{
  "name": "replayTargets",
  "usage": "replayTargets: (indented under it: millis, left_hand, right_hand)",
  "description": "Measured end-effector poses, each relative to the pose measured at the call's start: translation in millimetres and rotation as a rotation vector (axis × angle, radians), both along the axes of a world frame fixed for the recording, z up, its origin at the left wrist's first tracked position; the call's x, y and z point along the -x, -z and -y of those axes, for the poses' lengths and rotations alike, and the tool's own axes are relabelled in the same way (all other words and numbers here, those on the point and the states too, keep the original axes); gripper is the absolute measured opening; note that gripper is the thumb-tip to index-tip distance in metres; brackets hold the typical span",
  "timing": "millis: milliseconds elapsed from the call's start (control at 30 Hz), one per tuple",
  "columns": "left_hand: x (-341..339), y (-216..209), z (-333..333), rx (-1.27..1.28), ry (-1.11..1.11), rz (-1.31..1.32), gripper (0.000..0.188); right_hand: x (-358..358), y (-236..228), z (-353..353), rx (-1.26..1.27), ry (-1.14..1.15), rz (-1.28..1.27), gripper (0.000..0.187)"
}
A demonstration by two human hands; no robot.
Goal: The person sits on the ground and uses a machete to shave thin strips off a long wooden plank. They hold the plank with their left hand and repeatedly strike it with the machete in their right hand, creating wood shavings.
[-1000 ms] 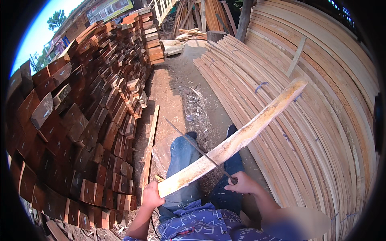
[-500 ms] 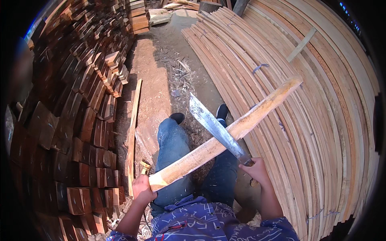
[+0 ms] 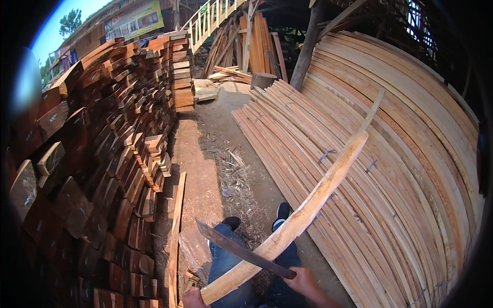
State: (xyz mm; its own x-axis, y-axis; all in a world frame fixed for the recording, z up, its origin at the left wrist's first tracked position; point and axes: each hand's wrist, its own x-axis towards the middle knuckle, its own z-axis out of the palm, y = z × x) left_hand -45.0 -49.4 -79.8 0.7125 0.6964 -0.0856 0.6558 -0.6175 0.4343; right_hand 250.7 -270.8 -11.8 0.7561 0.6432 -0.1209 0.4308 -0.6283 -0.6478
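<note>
My left hand (image 3: 194, 297), at the lower edge, grips the near end of a long pale wooden plank (image 3: 321, 197). The plank slants up and away to the right, over my legs. In my right hand (image 3: 303, 283) is a machete (image 3: 231, 247) with a broad, dark blade, held by its handle. The blade lies across over the plank's lower part, its tip pointing left. Whether blade and wood touch, I cannot tell. The handle is mostly hidden in my fingers. Beside my left hand sits a small yellowish-brown object (image 3: 191, 281) that I cannot make out.
A tall stack of cut boards (image 3: 118, 169) walls the left side. Long bundled strips (image 3: 308, 149) lean along the right. A narrow board (image 3: 177, 231) lies on the ground at left; wood shavings (image 3: 241, 200) litter the path. Farther off stand a stump (image 3: 263, 80) and a post (image 3: 308, 49).
The view has tilted up, showing more of the yard. Relative to the plank, the machete has turned so its tip points farther left, nearer my left hand. Both hands keep their holds.
</note>
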Motion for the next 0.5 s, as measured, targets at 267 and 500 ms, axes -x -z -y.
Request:
replayTargets:
  millis: [267,500]
  left_hand:
    - [3.8,29.7,-6.1,0.041,0.024,0.041,0.046]
    - [4.1,5.1,-6.4,0.026,0.036,-0.048,0.045]
  right_hand:
    - [-16.8,-17.9,8.7,-0.282,0.427,-0.067,0.016]
    - [-9.3,-29.0,47.8,-0.193,0.494,-0.116,0.014]
